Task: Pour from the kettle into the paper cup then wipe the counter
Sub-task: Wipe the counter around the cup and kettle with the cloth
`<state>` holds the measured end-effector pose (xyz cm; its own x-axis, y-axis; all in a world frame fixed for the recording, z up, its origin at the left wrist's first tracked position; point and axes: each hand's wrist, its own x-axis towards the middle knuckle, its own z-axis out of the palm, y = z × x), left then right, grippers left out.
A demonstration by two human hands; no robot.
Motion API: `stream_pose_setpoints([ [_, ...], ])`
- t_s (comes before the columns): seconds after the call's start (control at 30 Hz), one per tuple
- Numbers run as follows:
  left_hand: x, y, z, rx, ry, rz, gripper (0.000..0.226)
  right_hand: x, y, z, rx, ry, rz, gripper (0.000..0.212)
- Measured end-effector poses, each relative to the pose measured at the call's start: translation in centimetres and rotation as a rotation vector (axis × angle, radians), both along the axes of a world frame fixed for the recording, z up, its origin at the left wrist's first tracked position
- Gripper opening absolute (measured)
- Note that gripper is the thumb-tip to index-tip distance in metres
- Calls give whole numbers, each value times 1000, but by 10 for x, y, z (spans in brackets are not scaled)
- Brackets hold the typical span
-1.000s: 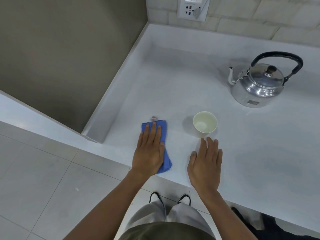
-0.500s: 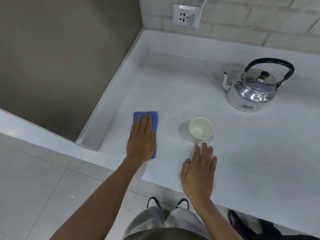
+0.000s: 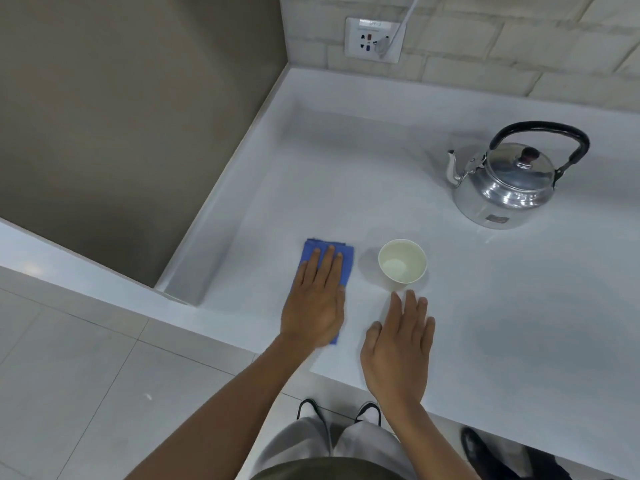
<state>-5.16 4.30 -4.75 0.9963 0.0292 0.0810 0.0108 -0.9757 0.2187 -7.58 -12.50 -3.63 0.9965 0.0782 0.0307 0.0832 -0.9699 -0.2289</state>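
While the left hand (image 3: 313, 306) presses flat on the blue cloth (image 3: 313, 249) at lower centre of the frame, fingers straight and together, the wiping step looks to be the one in hand. That cloth lies folded on the white counter (image 3: 346, 174), just left of the cup (image 3: 402, 260) and apart from it. Only its far edge and left side show past the fingers; the palm covers the rest.

Just right of it, the right hand (image 3: 398, 344) is spread open, palm down, over the counter's near edge, holding nothing. Its fingertips (image 3: 410, 295) reach close to the cup's base; whether they touch it I cannot tell.

Upright at centre, the cup has something pale at its bottom, which may be liquid, so the pour is probably already done. Well apart, in the upper right of the frame, the kettle (image 3: 504, 188) stands with lid on, handle raised and spout pointing left, with no hand near it.

As I judge it, the next move calls for sliding the cloth across the counter under steady flat pressure, steering wide of the cup so it is not knocked over. Since the cup stands so close to both hands, the right hand could steady it or shift it aside before the cloth passes.
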Motion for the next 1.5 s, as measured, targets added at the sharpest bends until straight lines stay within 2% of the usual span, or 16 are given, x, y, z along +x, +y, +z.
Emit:
stream_pose_setpoints([
  [0.17, 41, 36, 2, -14, -15, 86, 55, 0, -1, 2, -3, 7, -3, 58],
  [0.33, -1, 60, 2, -4, -8, 167, 60, -1, 0, 2, -7, 11, 3, 58],
  [0.47, -47, 15, 3, -6, -16, 164, 60, -1, 2, 3, 11, 3, -14, 57],
  [0.6, -30, -13, 1, 14, -4, 55, 61, -1, 0, 2, 18, -6, -9, 57],
  [0.7, -1, 7, 2, -2, 11, 38, 60, -1, 0, 1, 23, -9, -11, 57],
  [0.83, 25, 55, 2, 1, -25, 148, 57, 0, 0, 2, 22, -16, -4, 57],
  [0.93, 15, 88, -1, 8, -2, 214, 59, -2, -1, 3, 30, -9, -8, 57],
  [1.03, -16, 86, -1, 19, -25, 216, 60, -6, -2, 7, 145, -53, -8, 50],
  [1.1, -41, 66, 0, -3, -48, 230, 59, -10, 1, 11, 254, -96, 73, 43],
  [1.2, -65, 29, 0, -8, -31, 211, 58, -7, 16, 17, 362, -142, 307, 41],
  [1.27, -64, 16, -2, 18, -26, 152, 58, 4, 30, 14, 338, -163, 430, 45],
  [1.37, -43, 25, 1, 9, -15, 75, 58, 21, 40, 5, 246, -155, 444, 50],
  [1.5, -7, 61, 4, -29, 15, 156, 61, 24, 35, -6, 145, -100, 420, 52],
])
